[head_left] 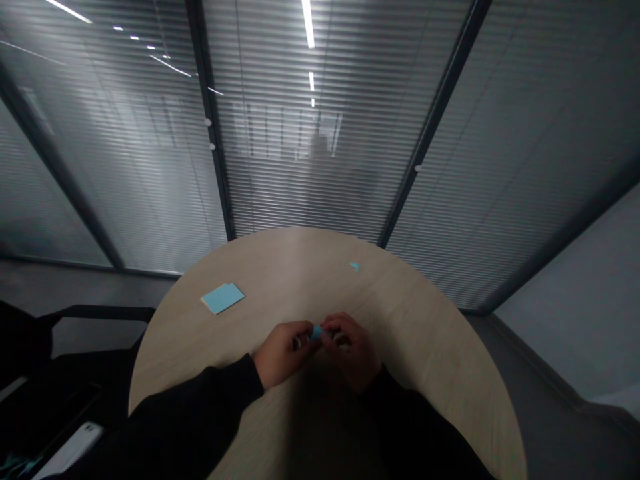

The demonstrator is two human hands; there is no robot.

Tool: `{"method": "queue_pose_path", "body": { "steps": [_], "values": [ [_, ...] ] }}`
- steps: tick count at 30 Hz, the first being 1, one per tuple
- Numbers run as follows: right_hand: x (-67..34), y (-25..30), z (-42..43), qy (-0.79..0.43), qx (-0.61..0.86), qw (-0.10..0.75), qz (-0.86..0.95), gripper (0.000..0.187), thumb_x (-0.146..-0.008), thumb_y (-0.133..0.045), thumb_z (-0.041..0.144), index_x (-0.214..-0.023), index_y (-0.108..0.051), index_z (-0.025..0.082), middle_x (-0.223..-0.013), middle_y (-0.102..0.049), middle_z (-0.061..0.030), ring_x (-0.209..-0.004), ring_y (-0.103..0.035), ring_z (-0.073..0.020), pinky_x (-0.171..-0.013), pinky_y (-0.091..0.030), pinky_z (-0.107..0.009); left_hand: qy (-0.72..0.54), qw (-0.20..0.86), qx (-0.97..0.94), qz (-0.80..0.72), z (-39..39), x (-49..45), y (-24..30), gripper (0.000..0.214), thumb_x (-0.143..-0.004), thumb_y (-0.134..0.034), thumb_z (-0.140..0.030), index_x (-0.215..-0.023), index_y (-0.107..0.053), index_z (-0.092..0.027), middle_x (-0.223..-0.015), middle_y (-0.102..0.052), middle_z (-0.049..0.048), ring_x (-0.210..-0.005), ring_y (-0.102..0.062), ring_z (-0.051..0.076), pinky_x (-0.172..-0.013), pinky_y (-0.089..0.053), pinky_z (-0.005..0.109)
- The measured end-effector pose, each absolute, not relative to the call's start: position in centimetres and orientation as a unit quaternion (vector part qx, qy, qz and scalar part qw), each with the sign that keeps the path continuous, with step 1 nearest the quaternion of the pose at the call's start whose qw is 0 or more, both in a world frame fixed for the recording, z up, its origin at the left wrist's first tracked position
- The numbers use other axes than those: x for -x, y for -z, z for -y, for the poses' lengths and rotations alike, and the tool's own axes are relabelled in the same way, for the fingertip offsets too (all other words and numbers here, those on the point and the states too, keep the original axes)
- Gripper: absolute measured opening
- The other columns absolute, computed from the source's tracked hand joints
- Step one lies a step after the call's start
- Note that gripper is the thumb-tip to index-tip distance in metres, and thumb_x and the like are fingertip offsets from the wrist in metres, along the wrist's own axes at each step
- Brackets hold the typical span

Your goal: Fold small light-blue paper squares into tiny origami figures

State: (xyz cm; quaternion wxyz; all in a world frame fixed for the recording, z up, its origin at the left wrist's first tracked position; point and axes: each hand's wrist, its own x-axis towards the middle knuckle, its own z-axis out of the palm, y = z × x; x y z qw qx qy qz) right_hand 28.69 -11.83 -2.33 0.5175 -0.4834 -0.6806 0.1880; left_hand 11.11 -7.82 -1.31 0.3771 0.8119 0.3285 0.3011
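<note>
Both my hands meet over the middle of a round light-wood table (425, 333). My left hand (283, 350) and my right hand (350, 350) are closed in a pinch on a small folded piece of light blue paper (317, 331) held between their fingertips. Most of that paper is hidden by my fingers. A small stack of light blue paper sheets (223, 297) lies flat on the table to the left, beyond my left hand. A tiny folded blue paper shape (355, 266) sits near the table's far edge.
A dark chair (95, 313) stands at the table's left side. Glass walls with closed blinds (320, 133) rise right behind the table. Some white and dark items (70, 447) lie low at the bottom left.
</note>
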Motion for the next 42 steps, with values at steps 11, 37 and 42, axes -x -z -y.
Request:
{"method": "queue_pose_path", "body": {
  "steps": [11, 37, 42],
  "values": [
    [-28.63, 2.10, 12.06, -0.201, 0.518, 0.486, 0.674, 0.009, -0.083, -0.064, 0.029, -0.083, -0.064, 0.020, -0.077, -0.066, -0.0020, -0.064, -0.063, -0.0139, -0.054, -0.050, -0.023, -0.289, 0.336, -0.840, -0.314, 7.86, -11.09, 1.45, 0.029, -0.092, -0.050, -0.035, -0.073, -0.062, -0.016, -0.062, -0.052, -0.0012, -0.060, -0.045, 0.012, -0.055, -0.030, 0.024],
    [-28.86, 2.41, 11.92, -0.279, 0.512, 0.513, 0.630, 0.016, -0.083, -0.064, 0.036, -0.086, -0.058, 0.021, -0.080, -0.065, -0.0022, -0.071, -0.065, -0.0157, -0.063, -0.054, -0.027, -0.271, 0.326, -0.847, -0.321, 7.75, -11.12, 1.41, 0.034, -0.094, -0.047, -0.041, -0.078, -0.064, -0.016, -0.065, -0.056, 0.0000, -0.061, -0.048, 0.013, -0.056, -0.032, 0.024],
    [-28.96, 2.43, 11.76, -0.328, 0.501, 0.514, 0.613, 0.020, -0.081, -0.065, 0.036, -0.089, -0.056, 0.021, -0.080, -0.063, -0.0012, -0.072, -0.063, -0.0156, -0.062, -0.053, -0.026, -0.284, 0.330, -0.839, -0.327, 7.67, -11.08, 1.44, 0.032, -0.093, -0.048, -0.039, -0.078, -0.064, -0.015, -0.065, -0.056, 0.0002, -0.061, -0.048, 0.013, -0.056, -0.032, 0.024]
  ]
}}
